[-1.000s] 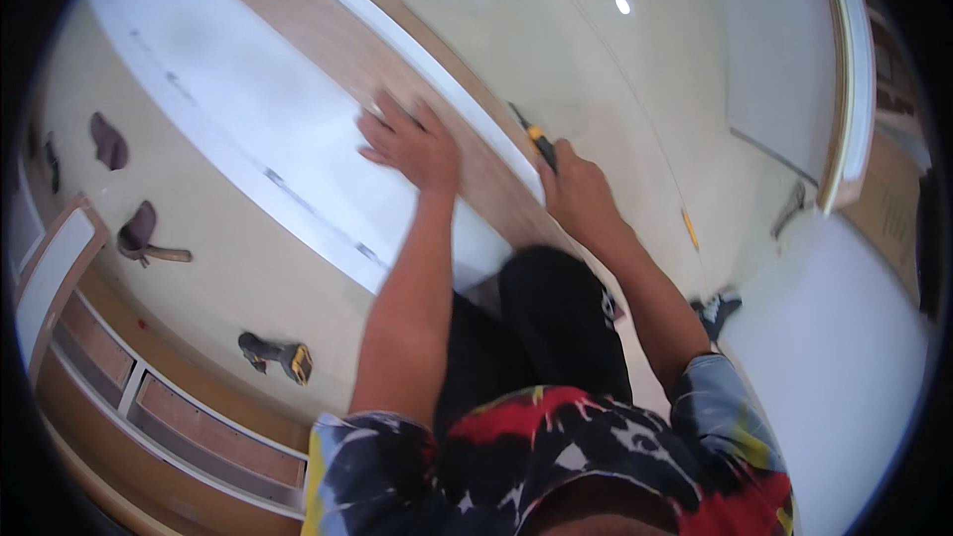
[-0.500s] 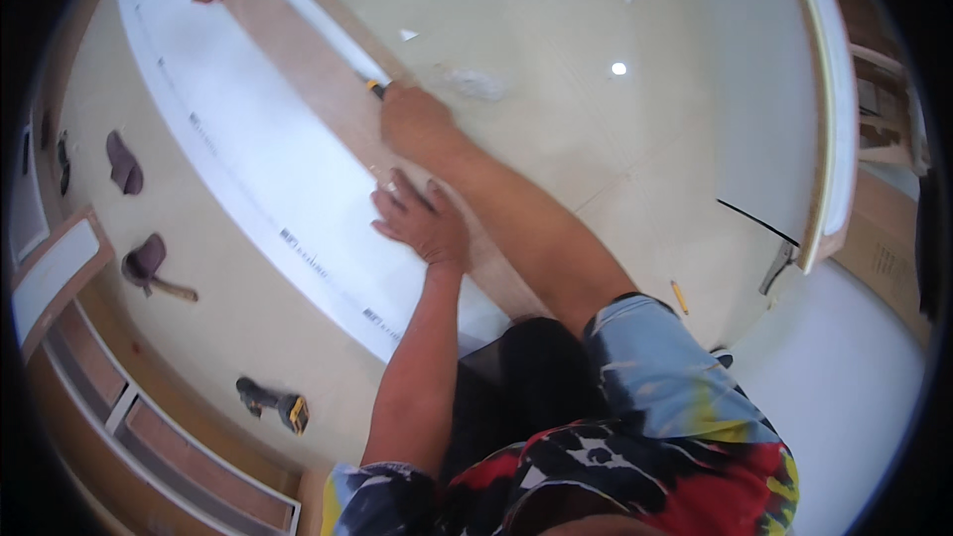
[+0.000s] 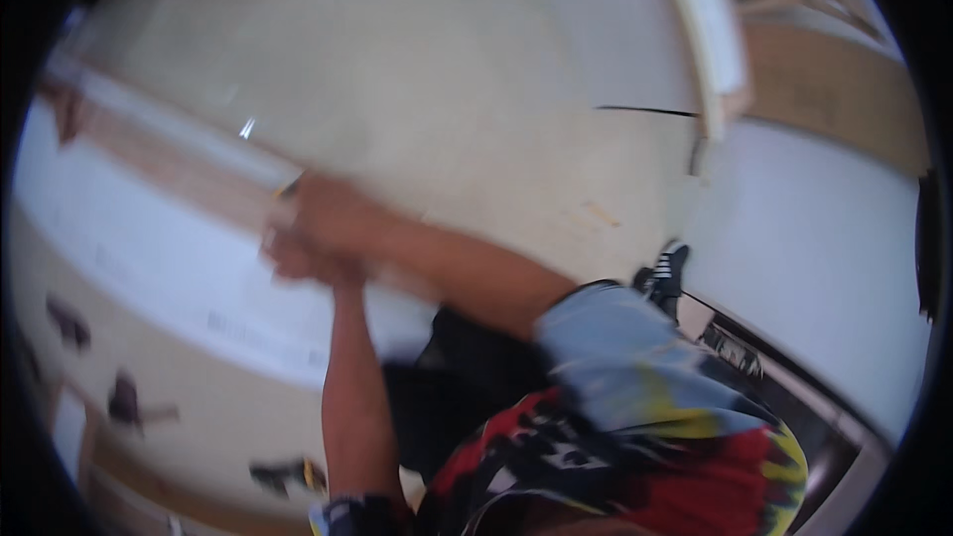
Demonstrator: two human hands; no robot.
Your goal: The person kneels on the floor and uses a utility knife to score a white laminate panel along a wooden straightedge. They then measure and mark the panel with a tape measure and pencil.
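Note:
My right hand (image 3: 333,213) is closed around a utility knife (image 3: 289,187), of which only a small dark and yellow part shows. It is over the brown strip (image 3: 189,174) that lies along a long white board (image 3: 159,258). My left hand (image 3: 301,258) is just below the right one, at the board near the strip's edge, partly overlapped by it. Motion smears its fingers, so I cannot make out their pose. A co-worker's hand (image 3: 68,117) rests at the far left end of the strip.
A drill (image 3: 288,476) and two dark purple-brown objects (image 3: 124,399) lie on the floor at left. A yellow pencil (image 3: 603,213) is on the tiles at right. Beyond are a dark shoe (image 3: 667,273), a large white panel (image 3: 804,248) and a cardboard box (image 3: 824,94).
My view has swung, so the scene sits differently and looks blurred. My right hand has drawn back along the strip with the knife and is now right beside my left hand.

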